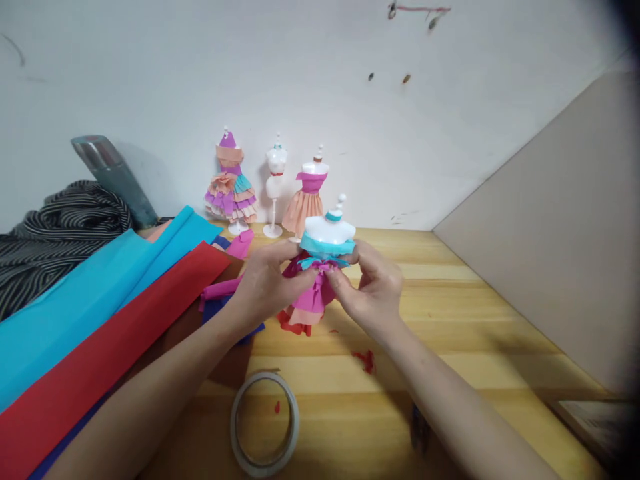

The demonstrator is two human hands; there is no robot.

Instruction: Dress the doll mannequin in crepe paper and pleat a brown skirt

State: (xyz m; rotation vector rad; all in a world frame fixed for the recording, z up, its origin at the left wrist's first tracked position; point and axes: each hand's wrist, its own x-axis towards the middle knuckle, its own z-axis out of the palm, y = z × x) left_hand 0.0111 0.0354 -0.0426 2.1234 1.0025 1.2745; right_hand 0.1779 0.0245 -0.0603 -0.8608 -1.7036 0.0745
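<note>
A small white mannequin (330, 230) is held upright between my two hands, above the table. It wears a paper dress (320, 293) with a light blue top band, a magenta and peach skirt and red at the hem. My left hand (273, 277) grips the dress at the waist from the left, thumb pressed to its front. My right hand (370, 287) grips it from the right, with the thumb at the magenta gathers of the waist. The fingers behind the mannequin are mostly hidden.
Three more mannequins stand by the wall: one in a tiered dress (231, 180), one nearly bare (274, 187), one in a peach skirt (306, 200). Blue paper (100, 280) and red paper (125, 333) lie left. A tape roll (237, 433) and red scraps (367, 361) lie nearer.
</note>
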